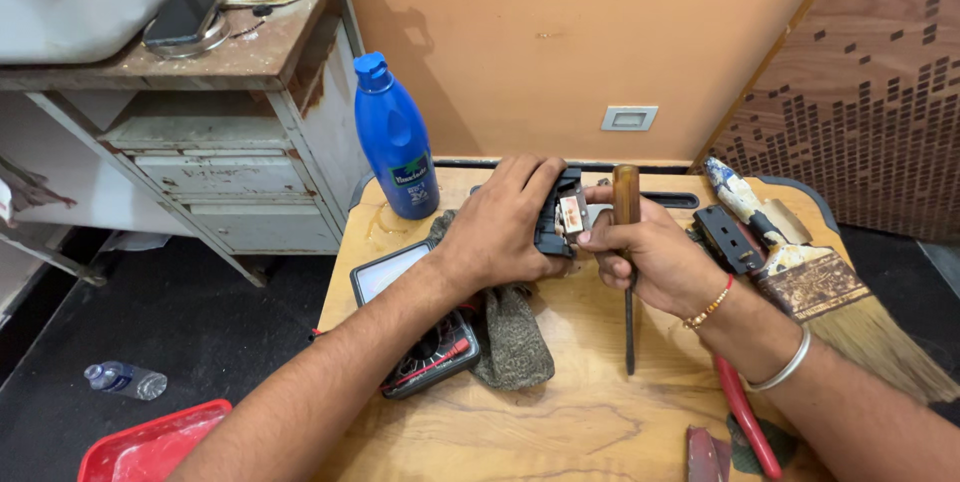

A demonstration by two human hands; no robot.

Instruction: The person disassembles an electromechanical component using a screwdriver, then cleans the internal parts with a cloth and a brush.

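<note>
While my forearms come in from the bottom of the frame over the wooden worktop (560,422), my hands meet just above the centre. My left hand (500,227) is curled with fingers wrapped over a small black electrical part (560,214), gripping it from the left. My right hand (650,257) is closed around a screwdriver (628,272): its wooden handle stands up out of my fist and the dark shaft points down to the worktop, while my thumb and forefinger press against the part's right side. Under my left wrist lie a grey cloth (515,332) and a black multimeter (425,327). Right of my right hand lies a wide paintbrush (840,312), with red-handled pliers (745,417) lower. Further back, in the upper middle, a blue bottle (395,142) stands on the worktop.
</note>
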